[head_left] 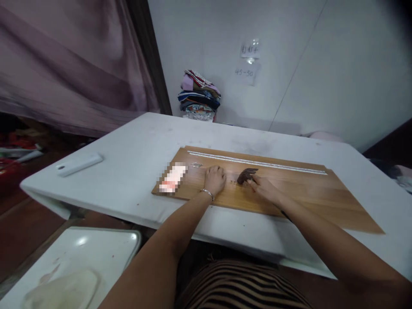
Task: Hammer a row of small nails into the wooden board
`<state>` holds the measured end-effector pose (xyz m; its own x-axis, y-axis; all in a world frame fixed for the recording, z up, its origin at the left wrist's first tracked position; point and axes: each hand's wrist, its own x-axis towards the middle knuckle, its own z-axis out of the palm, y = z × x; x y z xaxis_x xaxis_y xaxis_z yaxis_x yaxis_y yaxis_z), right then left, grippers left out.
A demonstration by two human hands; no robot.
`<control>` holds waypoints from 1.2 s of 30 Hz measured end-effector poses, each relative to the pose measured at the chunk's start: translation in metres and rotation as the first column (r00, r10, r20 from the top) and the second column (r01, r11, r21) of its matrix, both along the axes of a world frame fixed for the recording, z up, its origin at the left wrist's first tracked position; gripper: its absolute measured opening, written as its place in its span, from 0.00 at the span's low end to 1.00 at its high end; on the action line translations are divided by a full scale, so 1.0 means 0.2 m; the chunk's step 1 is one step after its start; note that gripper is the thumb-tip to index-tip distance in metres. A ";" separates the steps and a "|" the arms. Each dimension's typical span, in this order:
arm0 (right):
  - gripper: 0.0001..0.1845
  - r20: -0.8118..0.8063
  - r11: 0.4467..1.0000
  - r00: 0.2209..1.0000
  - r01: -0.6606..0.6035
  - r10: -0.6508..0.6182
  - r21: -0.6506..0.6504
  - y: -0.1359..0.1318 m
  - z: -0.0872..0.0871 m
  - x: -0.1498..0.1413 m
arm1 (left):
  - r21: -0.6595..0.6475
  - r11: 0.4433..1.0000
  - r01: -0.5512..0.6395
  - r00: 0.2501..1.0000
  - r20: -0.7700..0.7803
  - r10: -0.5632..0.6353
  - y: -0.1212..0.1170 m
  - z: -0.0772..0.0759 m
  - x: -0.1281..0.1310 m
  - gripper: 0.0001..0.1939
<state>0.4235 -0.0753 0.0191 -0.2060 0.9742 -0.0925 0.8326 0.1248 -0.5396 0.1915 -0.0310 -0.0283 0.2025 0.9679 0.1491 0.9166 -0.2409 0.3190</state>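
Observation:
A wooden board (309, 193) lies across the white-covered table. My left hand (215, 178), a bracelet at its wrist, rests on the board with its fingers curled; whatever they may hold is hidden. To the right, my right hand (262, 187) is closed on a dark claw hammer (246, 175) close to its head, which rests low over the board. Between my hands, several tiny dark spots (233, 181) show on the wood, too small to identify. A few loose nails (196, 165) lie on the board beyond my left hand.
Two white measuring strips (257, 162) run along the board's far side. A pixelated object (173, 178) covers its left end. A white bar-shaped object (80, 164) lies on the table (128, 141). Folded clothes (199, 95) are stacked by the wall. A white stool (106, 240) stands front left.

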 end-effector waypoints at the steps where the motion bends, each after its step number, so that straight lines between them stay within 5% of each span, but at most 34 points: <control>1: 0.18 -0.002 1.000 1.000 -0.010 0.010 -0.004 0.00 0.00 0.00 | -0.011 1.000 0.000 1.000 0.014 0.000 0.00 0.00 0.00 0.13; 11: 0.19 -0.055 1.000 0.998 -0.013 0.015 0.028 -0.02 0.04 -0.01 | -0.067 0.993 -0.093 0.961 0.253 0.108 0.04 0.07 -0.10 0.13; 20: 0.18 -0.069 1.000 0.997 -0.027 0.028 0.007 -0.03 0.02 0.00 | -0.139 0.921 -0.364 0.920 0.100 0.379 0.31 0.19 -0.55 0.16; 25: 0.19 -0.048 1.000 0.999 -0.015 0.015 -0.009 -0.01 0.02 0.00 | -0.182 0.933 -0.310 0.949 -0.117 0.292 0.36 0.16 -0.65 0.15; 36: 0.17 -0.068 0.999 0.998 -0.004 0.001 -0.032 -0.01 0.01 -0.01 | -0.222 0.957 -0.189 0.944 -0.310 0.114 0.42 0.18 -0.59 0.13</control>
<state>0.4219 -0.0771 0.0221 -0.2152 0.9704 -0.1094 0.7937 0.1085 -0.5986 0.0731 0.0535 0.0085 0.0491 0.9889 -0.1402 0.9971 -0.0404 0.0646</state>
